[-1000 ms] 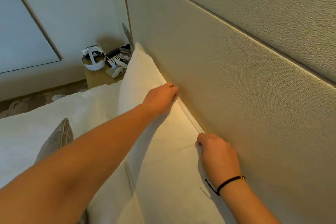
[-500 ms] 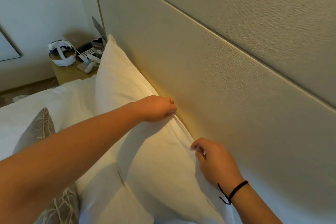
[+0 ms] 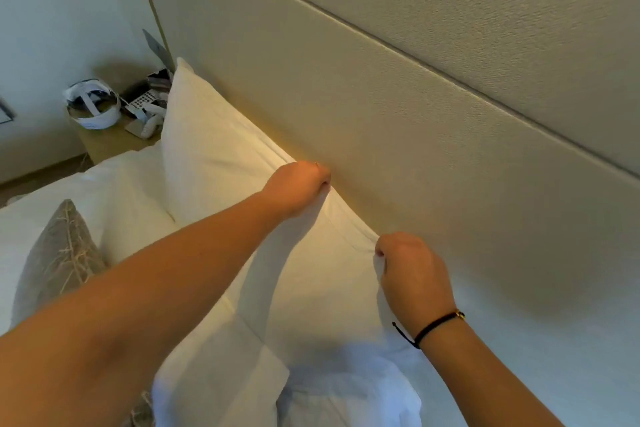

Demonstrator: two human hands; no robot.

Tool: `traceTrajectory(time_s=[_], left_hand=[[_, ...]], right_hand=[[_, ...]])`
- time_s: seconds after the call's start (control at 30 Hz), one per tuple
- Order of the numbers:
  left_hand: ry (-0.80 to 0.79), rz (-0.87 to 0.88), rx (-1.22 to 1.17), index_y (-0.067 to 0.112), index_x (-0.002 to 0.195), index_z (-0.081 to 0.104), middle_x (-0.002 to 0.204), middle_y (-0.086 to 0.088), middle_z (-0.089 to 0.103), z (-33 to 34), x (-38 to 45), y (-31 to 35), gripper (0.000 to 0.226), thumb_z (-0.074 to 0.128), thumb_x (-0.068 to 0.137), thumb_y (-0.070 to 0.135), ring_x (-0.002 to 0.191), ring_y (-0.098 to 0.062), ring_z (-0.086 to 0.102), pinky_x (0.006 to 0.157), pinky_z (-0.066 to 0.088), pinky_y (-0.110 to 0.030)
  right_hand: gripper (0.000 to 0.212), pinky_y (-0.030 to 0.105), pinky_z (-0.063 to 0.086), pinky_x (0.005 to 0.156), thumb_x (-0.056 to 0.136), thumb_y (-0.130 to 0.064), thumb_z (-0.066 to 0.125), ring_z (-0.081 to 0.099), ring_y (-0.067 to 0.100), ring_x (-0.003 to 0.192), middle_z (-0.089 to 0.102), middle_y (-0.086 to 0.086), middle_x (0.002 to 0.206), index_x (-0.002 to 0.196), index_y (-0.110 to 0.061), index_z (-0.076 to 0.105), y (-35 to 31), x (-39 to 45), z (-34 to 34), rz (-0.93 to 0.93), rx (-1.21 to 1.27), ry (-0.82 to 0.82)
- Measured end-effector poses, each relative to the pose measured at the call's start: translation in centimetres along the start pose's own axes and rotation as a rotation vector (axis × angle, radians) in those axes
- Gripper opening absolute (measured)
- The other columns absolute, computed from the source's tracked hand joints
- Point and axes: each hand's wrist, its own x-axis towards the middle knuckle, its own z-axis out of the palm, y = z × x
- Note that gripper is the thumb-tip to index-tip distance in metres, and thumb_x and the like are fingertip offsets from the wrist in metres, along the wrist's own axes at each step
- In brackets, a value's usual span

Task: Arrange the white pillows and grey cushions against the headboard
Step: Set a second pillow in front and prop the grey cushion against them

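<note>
In the head view, a white pillow (image 3: 221,163) stood upright against the headboard (image 3: 398,121). The left hand (image 3: 298,184) gripped its top edge right at the headboard; the right hand (image 3: 412,267) pinched the same edge nearer the camera. A grey cushion (image 3: 57,253) lay well away from the headboard, and a bench (image 3: 107,144) stood beyond the pillow's far corner.

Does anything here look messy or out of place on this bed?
Slightly. The grey cushion lies out on the bedding, away from the headboard, not yet lined up. The white pillow leans against the headboard, its top edge bunched where both hands grip it. The nightstand is cluttered. Nothing looks damaged.
</note>
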Motion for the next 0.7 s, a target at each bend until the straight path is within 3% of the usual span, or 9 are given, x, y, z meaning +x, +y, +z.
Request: traceTrajectory(time_s=[0.1,0.17,0.27,0.33,0.37,0.43,0.5,0.57,0.7], left_hand=[[0.058,-0.094,-0.088,0.018,0.104,0.061,0.105,-0.005,0.062,1.5,-1.9,0.5,0.013,0.055,0.096,0.027,0.089,-0.028,0.063,0.076,0.052,-0.038],[0.149,-0.138,-0.107,0.023,0.109,0.053,0.114,-0.001,0.057,1.8,-3.8,-0.9,0.02,0.061,0.093,0.032,0.088,-0.024,0.064,0.073,0.053,-0.037],[0.261,-0.292,-0.049,0.021,0.106,0.05,0.105,-0.001,0.058,1.5,-8.2,-5.6,0.02,0.058,0.095,0.036,0.077,-0.02,0.058,0.07,0.051,-0.036],[0.225,-0.415,0.019,0.019,0.098,0.05,0.093,-0.002,0.058,1.6,-11.7,-9.5,0.013,0.051,0.098,0.032,0.073,-0.019,0.055,0.068,0.05,-0.036],[0.156,-0.457,0.066,0.019,0.094,0.05,0.089,-0.003,0.058,1.9,-13.5,-11.3,0.011,0.049,0.099,0.029,0.074,-0.022,0.057,0.069,0.051,-0.038],[-0.093,-0.482,0.159,0.021,0.097,0.052,0.094,-0.004,0.062,3.0,-16.8,-13.9,0.007,0.046,0.097,0.024,0.082,-0.026,0.06,0.073,0.05,-0.039],[-0.389,-0.433,0.222,0.027,0.115,0.053,0.113,-0.002,0.064,4.4,-19.2,-15.1,0.021,0.046,0.096,0.025,0.097,-0.025,0.06,0.085,0.047,-0.037],[-0.589,-0.291,0.307,0.032,0.13,0.048,0.128,0.003,0.06,5.8,-20.3,-15.6,0.034,0.044,0.096,0.029,0.117,-0.022,0.055,0.101,0.039,-0.037],[-0.718,-0.137,0.429,0.037,0.139,0.043,0.141,0.007,0.05,7.0,-20.4,-15.4,0.048,0.052,0.092,0.03,0.137,-0.019,0.039,0.118,0.016,-0.049]], right_hand=[[0.034,0.026,0.023,0.043,0.078,0.009,0.055,0.042,0.02,0.06,0.033,-0.004,0.058,0.061,-0.018,0.042,-0.4,-1.0,1.7,0.001,-0.095,-0.07],[0.025,0.027,0.032,0.051,0.08,0.009,0.055,0.051,0.023,0.072,0.046,0.0,0.07,0.069,-0.014,0.052,-0.6,-1.8,2.8,-0.014,-0.12,-0.085],[0.016,0.033,0.05,0.066,0.074,0.009,0.068,0.06,0.031,0.086,0.064,0.013,0.091,0.076,-0.007,0.065,-3.2,-3.3,3.7,-0.144,0.044,0.07],[0.011,0.039,0.052,0.08,0.076,0.002,0.07,0.061,0.031,0.086,0.065,0.012,0.089,0.082,-0.007,0.068,-6.5,-4.8,4.9,-0.333,0.206,0.138],[0.008,0.038,0.05,0.078,0.078,-0.001,0.069,0.059,0.029,0.08,0.063,0.009,0.083,0.081,-0.009,0.067,-8.1,-5.7,5.9,-0.414,0.268,0.122],[0.004,0.036,0.048,0.074,0.087,-0.016,0.063,0.057,0.025,0.078,0.061,0.003,0.082,0.088,-0.014,0.066,-11.3,-7.4,8.2,-0.46,0.331,-0.089],[0.031,0.036,0.048,0.086,0.097,-0.037,0.049,0.057,0.024,0.1,0.06,0.003,0.108,0.118,-0.016,0.058,-13.8,-8.5,10.7,-0.329,0.346,-0.463],[0.056,0.035,0.041,0.1,0.097,-0.05,0.043,0.047,0.025,0.121,0.048,0.005,0.132,0.142,-0.016,0.037,-15.3,-8.9,13.4,-0.206,0.341,-0.757],[0.078,0.031,0.029,0.11,0.094,-0.056,0.044,0.033,0.024,0.138,0.03,0.008,0.152,0.153,-0.016,0.012,-17.6,-8.6,16.1,-0.027,0.491,-0.916]])
